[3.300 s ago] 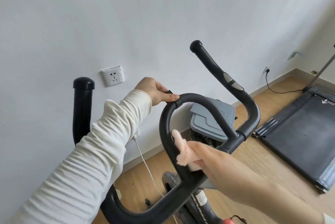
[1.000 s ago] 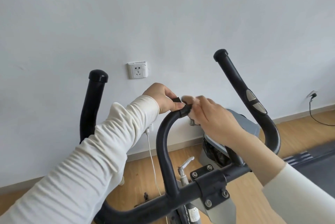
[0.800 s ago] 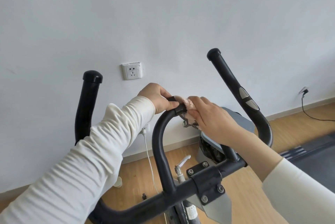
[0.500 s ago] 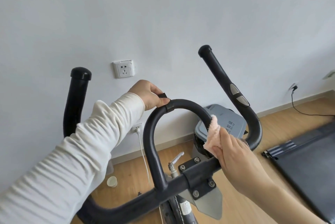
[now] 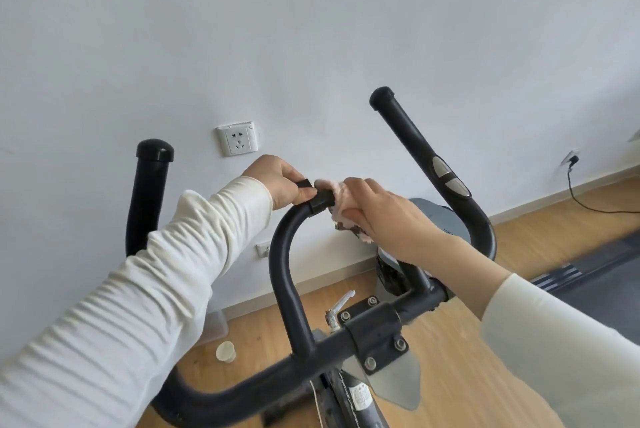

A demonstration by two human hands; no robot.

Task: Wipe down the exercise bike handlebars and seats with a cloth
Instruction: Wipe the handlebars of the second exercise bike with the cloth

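**Inspector A:** Position of the hands?

**Inspector B:** The left hand (image 5: 280, 182) is closed round the top of the loop (image 5: 287, 272), the inner hoop of the handlebars, its fingers curled over a small black band (image 5: 320, 201) there. The right hand (image 5: 384, 216) is closed on the cloth (image 5: 341, 195), a pale pink wad pressed onto the loop's crest just beside the left hand. A bit of cloth hangs out below the palm.

**Inspector A:** Step in hand?

**Inspector B:** Judged as wiping the loop, with the left hand steadying the bar. The seat is not in view, so that part appears outstanding.

**Inspector A:** The two horns?

**Inspector B:** The left horn (image 5: 149, 192) and right horn (image 5: 422, 157) stand clear of both hands. Whether they are clean cannot be told.

**Inspector A:** Next move?

**Inspector B:** Likely a stroke down the loop's right side towards the clamp (image 5: 375, 334), the cloth kept wrapped round the tube. The left hand would need to shift for the patch beneath it to be reached.
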